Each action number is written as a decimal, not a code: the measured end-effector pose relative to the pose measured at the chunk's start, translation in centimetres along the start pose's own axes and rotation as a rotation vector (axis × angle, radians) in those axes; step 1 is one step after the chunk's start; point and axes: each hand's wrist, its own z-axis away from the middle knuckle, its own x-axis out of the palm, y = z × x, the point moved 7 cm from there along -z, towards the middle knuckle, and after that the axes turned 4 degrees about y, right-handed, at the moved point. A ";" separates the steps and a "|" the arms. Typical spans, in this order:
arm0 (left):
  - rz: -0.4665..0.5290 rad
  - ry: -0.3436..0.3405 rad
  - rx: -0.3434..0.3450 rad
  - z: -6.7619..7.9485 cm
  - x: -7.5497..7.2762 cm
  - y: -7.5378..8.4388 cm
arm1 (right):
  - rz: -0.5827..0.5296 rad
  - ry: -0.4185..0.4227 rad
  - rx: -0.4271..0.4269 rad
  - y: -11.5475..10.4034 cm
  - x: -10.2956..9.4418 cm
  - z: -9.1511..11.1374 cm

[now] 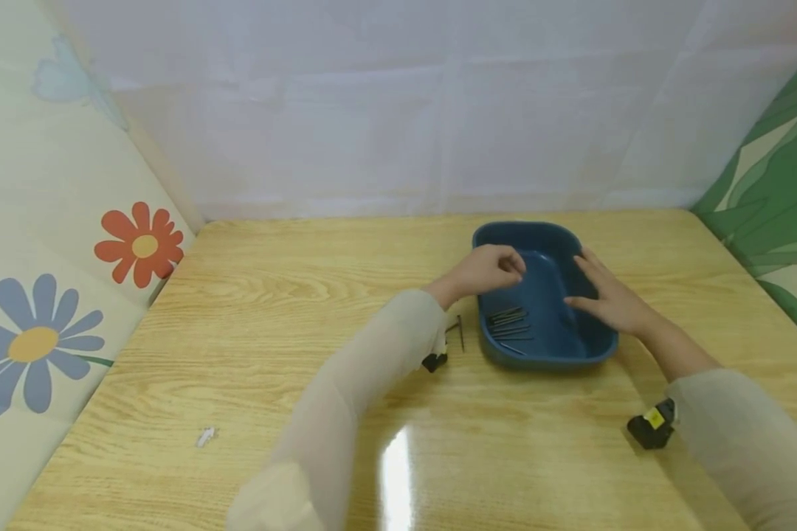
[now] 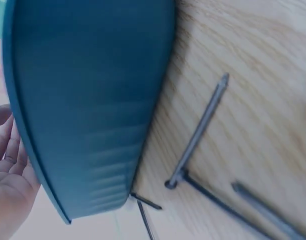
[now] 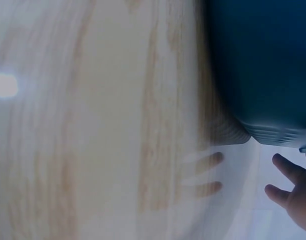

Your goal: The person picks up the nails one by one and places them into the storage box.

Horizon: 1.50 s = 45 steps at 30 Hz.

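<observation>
My left hand [image 1: 488, 269] is held over the left rim of a blue plastic bin [image 1: 538, 365], its fingers loosely curled. Nothing shows between its fingers, which the bin's wall partly hides in the left wrist view. At the bin's right rim my right hand [image 1: 614, 302] has its fingers spread, the thumb reaching over the inside. Whether it touches the rim I cannot tell. Several dark metal nails [image 1: 510, 324] lie inside the bin near its left front corner. More nails lie on the table just left of the bin, one nail [image 2: 200, 127] crossing near another's end.
The bin stands on a wood-grain table [image 1: 292, 295], right of the middle. A small white scrap [image 1: 206, 436] lies at the front left. White cloth [image 1: 372, 133] hangs behind the table, with flower-patterned panels on both sides.
</observation>
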 end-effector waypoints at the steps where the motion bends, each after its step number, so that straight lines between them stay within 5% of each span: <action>1: 0.022 0.003 -0.009 0.2 -0.2 -0.1 | -0.001 0.001 -0.002 0.0 0.0 0.0; 9: 0.218 -0.026 -0.054 2.2 -1.2 -1.0 | 0.016 0.002 -0.010 0.0 0.1 0.0; 16: 0.201 -0.071 -0.090 3.3 -2.0 -1.9 | 0.016 0.005 -0.007 0.1 0.3 0.0; 25: 0.303 -0.114 -0.242 4.9 -2.6 -4.1 | 0.014 0.020 -0.017 0.0 0.1 0.1; 31: 0.269 -0.128 -0.292 5.8 -2.6 -5.1 | 0.018 0.015 -0.005 0.0 0.2 0.1; 45: -0.085 -0.232 -0.324 6.9 -1.4 -6.5 | 0.011 0.016 0.004 0.2 -0.2 0.1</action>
